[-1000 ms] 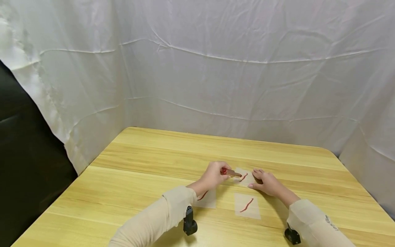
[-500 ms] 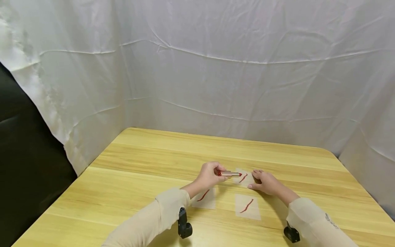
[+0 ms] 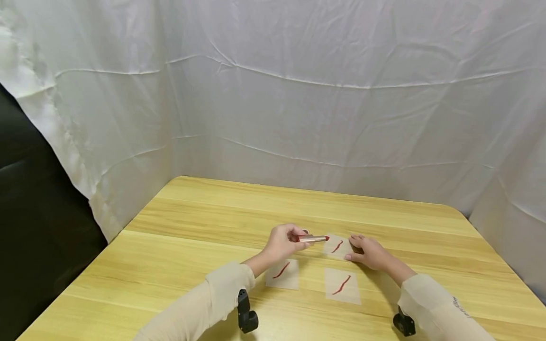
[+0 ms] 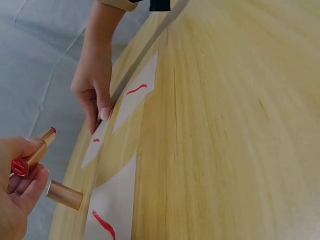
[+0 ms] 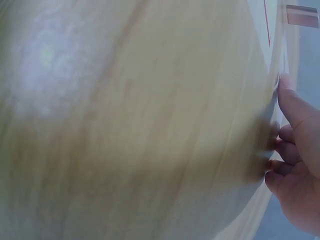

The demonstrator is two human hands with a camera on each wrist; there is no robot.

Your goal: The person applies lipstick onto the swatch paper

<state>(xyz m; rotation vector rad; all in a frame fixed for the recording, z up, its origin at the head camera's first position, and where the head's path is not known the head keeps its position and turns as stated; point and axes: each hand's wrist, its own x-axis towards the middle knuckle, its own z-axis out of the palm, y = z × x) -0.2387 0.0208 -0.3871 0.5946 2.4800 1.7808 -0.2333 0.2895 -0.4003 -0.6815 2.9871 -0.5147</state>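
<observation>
My left hand (image 3: 278, 244) holds a lipstick (image 3: 314, 238) between thumb and fingers, with its red tip pointing right, close to the left edge of the far paper square (image 3: 346, 245). That square bears a wavy red line. In the left wrist view the lipstick's rose-gold tube (image 4: 40, 150) tilts above the table's edge, its red base end facing the camera. Its cap (image 4: 65, 195) stands upright on the table just beyond the left hand. The fingertips and thumb of my right hand (image 3: 372, 253) rest on the far square's right edge.
Two more paper squares, each with a red line, lie nearer: the left one (image 3: 291, 280) beside my left forearm and the right one (image 3: 351, 293) in front of my right hand. The wooden table (image 3: 170, 265) has pale cloth (image 3: 298, 118) hanging behind it.
The left hand has drawn back to the left with the lipstick, taking its tip off the far paper's red line. The cap and left paper have come into fuller view. The right hand stays put.
</observation>
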